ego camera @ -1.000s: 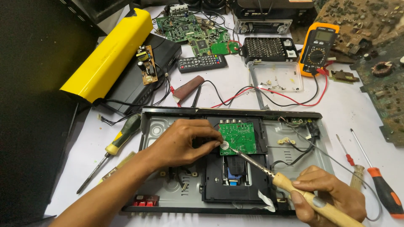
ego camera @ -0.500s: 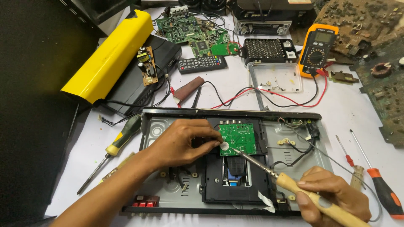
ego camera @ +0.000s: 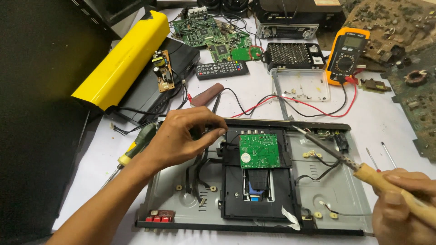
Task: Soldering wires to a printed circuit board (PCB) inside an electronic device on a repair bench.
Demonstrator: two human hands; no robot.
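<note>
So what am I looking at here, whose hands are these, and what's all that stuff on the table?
A camera worn on a person's head looks down at their two bare hands. On the white table lies an opened grey metal player chassis with a small green circuit board inside. The right hand holds a wooden-handled soldering iron. The left hand pinches something thin over the chassis edge; I cannot tell what. Nearby are a yellow multimeter, a black remote control and a yellow tube-shaped casing.

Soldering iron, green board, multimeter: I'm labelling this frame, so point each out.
Soldering iron [ego camera: 370,172]: head view, wooden handle's front end.
Green board [ego camera: 259,150]: head view, board's middle.
Multimeter [ego camera: 348,55]: head view, below its screen.
</note>
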